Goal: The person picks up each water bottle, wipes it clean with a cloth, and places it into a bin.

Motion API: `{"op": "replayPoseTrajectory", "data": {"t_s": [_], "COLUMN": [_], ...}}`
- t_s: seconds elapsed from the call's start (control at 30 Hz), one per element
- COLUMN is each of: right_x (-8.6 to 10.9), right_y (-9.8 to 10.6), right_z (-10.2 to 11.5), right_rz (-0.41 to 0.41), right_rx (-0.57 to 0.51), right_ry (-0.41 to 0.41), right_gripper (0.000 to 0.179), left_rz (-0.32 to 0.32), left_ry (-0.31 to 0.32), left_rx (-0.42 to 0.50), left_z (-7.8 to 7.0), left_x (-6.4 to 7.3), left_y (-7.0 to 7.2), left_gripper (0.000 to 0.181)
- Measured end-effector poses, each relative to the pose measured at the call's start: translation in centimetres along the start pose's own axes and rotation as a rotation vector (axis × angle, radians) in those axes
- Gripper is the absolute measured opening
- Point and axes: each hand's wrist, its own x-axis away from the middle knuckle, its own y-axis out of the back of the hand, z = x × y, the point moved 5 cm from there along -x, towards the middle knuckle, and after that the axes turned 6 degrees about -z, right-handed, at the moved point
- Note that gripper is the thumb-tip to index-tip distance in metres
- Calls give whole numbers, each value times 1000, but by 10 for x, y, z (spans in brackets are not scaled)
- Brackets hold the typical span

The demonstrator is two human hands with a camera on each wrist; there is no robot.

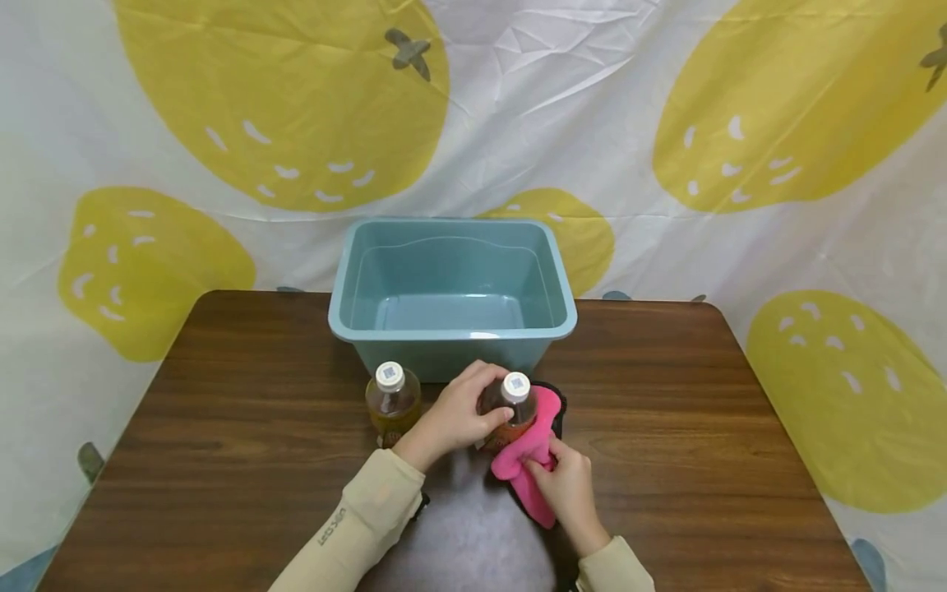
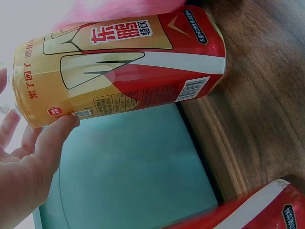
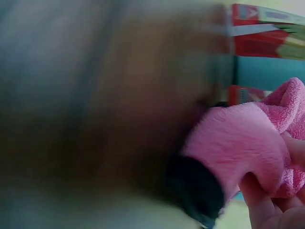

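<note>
My left hand point(image 1: 460, 411) grips the upper part of a drink bottle point(image 1: 524, 413) with a white cap, which stands in front of the basin. In the left wrist view this bottle point(image 2: 157, 62) has a red and gold label, and the thumb lies on its shoulder. My right hand point(image 1: 568, 485) pinches a bunched pink plush cloth point(image 1: 528, 485) with a black edge. That cloth lies against the bottle's right side. In the right wrist view the cloth point(image 3: 233, 143) bulges out between the fingers and thumb. A second white-capped bottle point(image 1: 394, 403) stands left of the left hand.
A blue-green plastic basin point(image 1: 451, 335) stands at the back of the brown wooden table point(image 1: 666, 427), right behind both bottles. A white curtain point(image 1: 518, 131) with yellow fruit prints hangs behind and beside the table.
</note>
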Motion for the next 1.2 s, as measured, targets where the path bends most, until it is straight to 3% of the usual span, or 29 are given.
{"op": "replayPoseTrajectory", "data": {"t_s": [0.23, 0.43, 0.57, 0.87, 1.2], "right_x": [2, 1, -2, -17, -20], "right_y": [-5, -1, 6, 23, 30], "right_z": [-7, -7, -2, 19, 20], "right_rz": [-10, 19, 18, -10, 20], "right_rx": [7, -26, -63, -119, -127], "right_ry": [36, -18, -57, -61, -59], "right_gripper": [20, 18, 14, 13, 14], "left_rz": [-5, -3, -5, -11, -26], "left_ry": [0, 2, -8, -17, -25], "left_rx": [2, 9, 3, -8, 6], "left_z": [-1, 1, 1, 1, 1], "left_x": [-1, 0, 0, 1, 2], "left_y": [1, 0, 0, 0, 0], "left_gripper": [36, 36, 36, 37, 36]}}
